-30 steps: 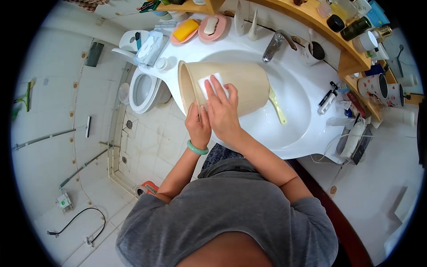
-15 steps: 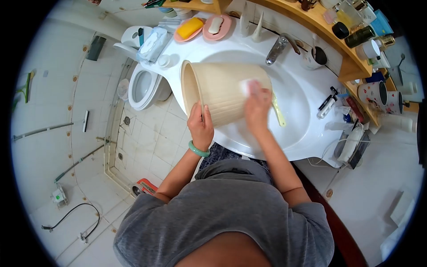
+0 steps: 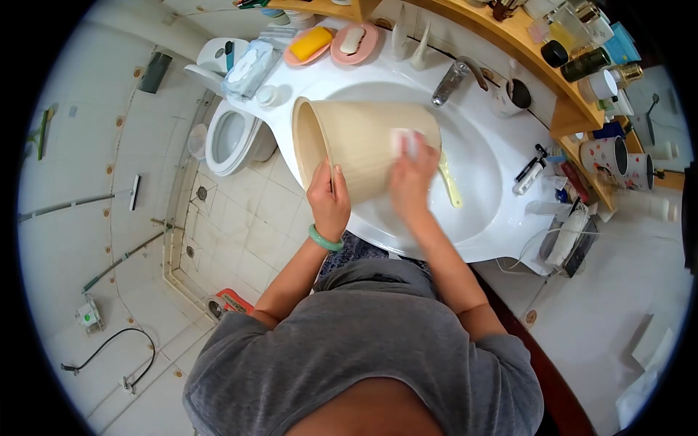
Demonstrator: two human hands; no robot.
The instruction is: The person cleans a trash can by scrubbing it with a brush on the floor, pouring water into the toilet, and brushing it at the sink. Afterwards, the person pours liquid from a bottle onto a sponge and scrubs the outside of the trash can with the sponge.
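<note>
A beige plastic bin (image 3: 363, 127) lies on its side over the white sink (image 3: 476, 196), its mouth turned left. My left hand (image 3: 329, 200), a green bangle at the wrist, grips the bin's near rim with the thumb outside. Pressed to the bin's side near its base is a pink and white sponge (image 3: 401, 142), held in the fingers of my right hand (image 3: 413, 174). Behind the base, a pale yellow handle (image 3: 449, 182) rests in the basin; its other end is hidden by the bin.
A faucet (image 3: 452, 80) rises at the back of the sink. Two pink soap dishes (image 3: 355, 45), a wipes pack (image 3: 249, 69) and a small white jar (image 3: 267, 95) stand on the counter. Wooden shelves (image 3: 509, 36) with bottles overhang the right. A toilet (image 3: 231, 138) is at left.
My right hand has shifted slightly left and down along the bin's side with the sponge. The left hand keeps its hold on the rim. The whole view has moved a little.
</note>
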